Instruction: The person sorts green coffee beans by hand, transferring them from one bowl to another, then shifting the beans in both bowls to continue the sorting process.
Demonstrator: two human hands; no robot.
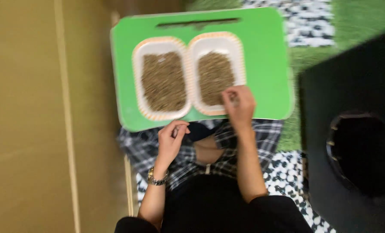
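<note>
Right hand [239, 103] rests at the near edge of the right tray [217, 71], its fingers curled together with the tips pinched down into the brown grain [214, 77] spread across that tray. Whether a single grain or bit sits between the fingertips cannot be told; the view is blurred. Left hand [172, 140], with a wristwatch [156, 177] on its wrist, hangs just off the near edge of the green table [266, 56], fingers loosely bent toward the thumb as if cupping something small, though nothing can be made out inside it.

Just to the left of the right hand lies the left tray [161, 80], a second white dish with an orange-striped rim, also carrying a flat layer of the same brown grain. Both trays sit side by side, rims touching, beyond the left hand. Beneath both forearms a checked cloth [266, 133] covers the lap. Well to the right of the right hand stands a dark box [352, 108] with a round opening.

By my judgement the step in hand is picking through the grain in the right tray by the fingertips. A next move of that kind would call for a fine, light pinch, lifting one piece cleanly without scattering the layer or nudging the tray against its neighbour.
</note>
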